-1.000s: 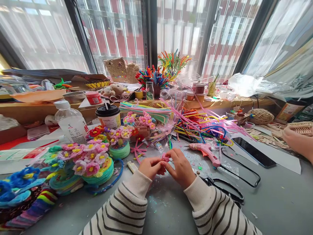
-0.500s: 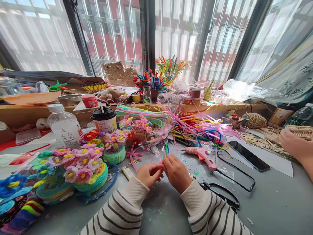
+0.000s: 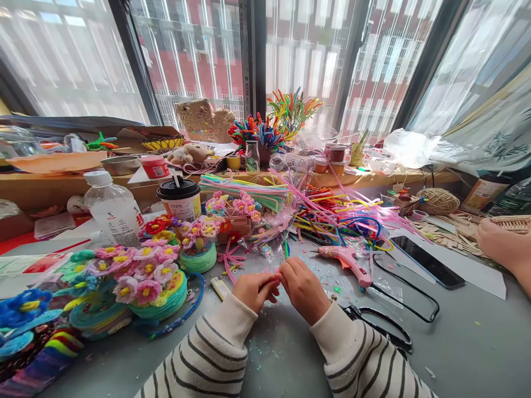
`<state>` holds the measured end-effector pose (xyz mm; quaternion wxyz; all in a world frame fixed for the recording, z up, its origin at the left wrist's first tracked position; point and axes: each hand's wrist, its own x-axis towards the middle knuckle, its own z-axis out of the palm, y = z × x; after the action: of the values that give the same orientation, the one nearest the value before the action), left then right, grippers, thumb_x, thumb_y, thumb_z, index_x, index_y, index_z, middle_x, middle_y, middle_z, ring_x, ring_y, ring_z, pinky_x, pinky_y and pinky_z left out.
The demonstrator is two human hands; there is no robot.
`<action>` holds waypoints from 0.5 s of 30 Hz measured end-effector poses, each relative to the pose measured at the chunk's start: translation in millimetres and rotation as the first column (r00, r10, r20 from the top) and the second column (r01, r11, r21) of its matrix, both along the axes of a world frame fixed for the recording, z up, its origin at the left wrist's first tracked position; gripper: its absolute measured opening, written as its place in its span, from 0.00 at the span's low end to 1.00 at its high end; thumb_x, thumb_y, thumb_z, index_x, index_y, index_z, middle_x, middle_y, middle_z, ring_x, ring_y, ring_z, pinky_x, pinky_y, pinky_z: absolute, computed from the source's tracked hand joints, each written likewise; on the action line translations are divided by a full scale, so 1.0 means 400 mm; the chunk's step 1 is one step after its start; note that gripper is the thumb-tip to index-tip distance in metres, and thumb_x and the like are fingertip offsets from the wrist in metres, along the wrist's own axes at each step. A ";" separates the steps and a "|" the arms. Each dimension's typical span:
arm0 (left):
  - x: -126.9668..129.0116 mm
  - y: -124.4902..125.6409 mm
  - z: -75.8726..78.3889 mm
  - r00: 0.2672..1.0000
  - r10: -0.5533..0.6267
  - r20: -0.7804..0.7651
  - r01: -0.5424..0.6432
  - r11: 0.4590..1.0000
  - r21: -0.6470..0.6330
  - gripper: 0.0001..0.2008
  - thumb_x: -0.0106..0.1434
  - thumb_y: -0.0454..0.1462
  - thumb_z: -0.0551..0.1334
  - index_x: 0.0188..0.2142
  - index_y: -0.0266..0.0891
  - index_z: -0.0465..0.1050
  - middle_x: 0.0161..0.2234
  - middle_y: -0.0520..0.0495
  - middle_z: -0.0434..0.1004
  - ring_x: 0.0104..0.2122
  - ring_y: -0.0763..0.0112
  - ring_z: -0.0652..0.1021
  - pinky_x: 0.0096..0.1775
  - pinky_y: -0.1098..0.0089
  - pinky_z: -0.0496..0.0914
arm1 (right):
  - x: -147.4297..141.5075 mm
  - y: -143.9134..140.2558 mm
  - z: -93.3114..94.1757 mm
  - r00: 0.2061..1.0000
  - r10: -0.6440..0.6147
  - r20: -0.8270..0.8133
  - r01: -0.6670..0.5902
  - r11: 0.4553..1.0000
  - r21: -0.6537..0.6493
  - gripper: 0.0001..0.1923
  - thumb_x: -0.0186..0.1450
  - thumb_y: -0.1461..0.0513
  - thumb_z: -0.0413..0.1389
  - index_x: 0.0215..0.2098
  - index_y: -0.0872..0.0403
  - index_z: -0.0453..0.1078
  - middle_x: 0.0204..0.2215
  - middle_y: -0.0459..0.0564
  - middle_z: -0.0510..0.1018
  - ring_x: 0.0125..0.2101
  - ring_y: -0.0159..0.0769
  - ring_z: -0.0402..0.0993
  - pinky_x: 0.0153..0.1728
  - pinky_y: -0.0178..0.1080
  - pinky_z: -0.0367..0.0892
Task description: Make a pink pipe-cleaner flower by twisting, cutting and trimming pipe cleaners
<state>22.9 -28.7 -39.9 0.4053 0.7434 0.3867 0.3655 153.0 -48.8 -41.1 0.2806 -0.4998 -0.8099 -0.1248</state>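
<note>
Clearly, you sat at a grey table [image 3: 477, 342] that was full of craft material, with a window sill behind it. To your left stood the finished pieces: round baskets [image 3: 166, 290] wound from fuzzy wire, topped with pink flowers [image 3: 136, 271] with yellow centres, and blue flowers [image 3: 25, 307] nearer the edge. Behind them were a plastic bottle [image 3: 114, 213] and a paper cup [image 3: 179, 198] with a black lid. In the middle lay a big heap of coloured fuzzy wires [image 3: 332, 213], loose and not yet used, so as I judge it much material was left.

To your right lay a pink glue gun [image 3: 346, 260], black scissors [image 3: 379, 326] and a phone [image 3: 427, 254]. Another person's hand [image 3: 498, 246] rested at the far right edge, well apart from yours.

Your left hand [image 3: 255, 290] and right hand [image 3: 305, 287] met just above the table, both curled nearly closed. Between the fingertips you pinched a small pink piece [image 3: 279, 271], mostly hidden, so its shape I cannot tell. It looked like one more flower at an early stage, not yet joined to any basket.
</note>
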 end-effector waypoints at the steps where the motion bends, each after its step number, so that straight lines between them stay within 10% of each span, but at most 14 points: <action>1: 0.000 0.000 0.001 1.000 0.002 -0.020 -0.001 0.999 0.041 0.09 0.49 0.37 0.54 0.21 0.37 0.71 0.15 0.50 0.70 0.14 0.74 0.71 0.20 0.76 0.64 | -0.001 0.000 0.000 1.000 -0.003 -0.002 0.003 1.000 0.007 0.09 0.59 0.68 0.41 0.24 0.58 0.60 0.23 0.50 0.63 0.26 0.34 0.57 0.27 0.36 0.57; 5: 0.001 -0.002 0.003 0.999 0.035 -0.010 -0.035 0.998 0.051 0.09 0.49 0.37 0.54 0.21 0.38 0.71 0.14 0.51 0.70 0.13 0.74 0.71 0.19 0.76 0.64 | -0.010 0.000 0.005 0.997 0.006 -0.072 -0.007 1.000 -0.010 0.09 0.59 0.67 0.41 0.24 0.58 0.60 0.23 0.50 0.63 0.26 0.34 0.57 0.27 0.36 0.57; 15: -0.004 -0.005 0.056 0.963 0.055 0.264 0.075 0.885 -0.459 0.13 0.43 0.41 0.60 0.24 0.31 0.70 0.17 0.47 0.73 0.16 0.72 0.72 0.22 0.72 0.67 | 0.030 -0.018 0.054 0.772 0.135 -0.621 -0.214 0.975 -0.053 0.07 0.56 0.62 0.49 0.33 0.54 0.64 0.31 0.49 0.64 0.33 0.34 0.60 0.30 0.35 0.60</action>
<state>21.3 -30.6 -17.6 0.6219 0.5701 0.4003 0.3577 164.8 -56.2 -19.7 0.5078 -0.4517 -0.7236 0.1199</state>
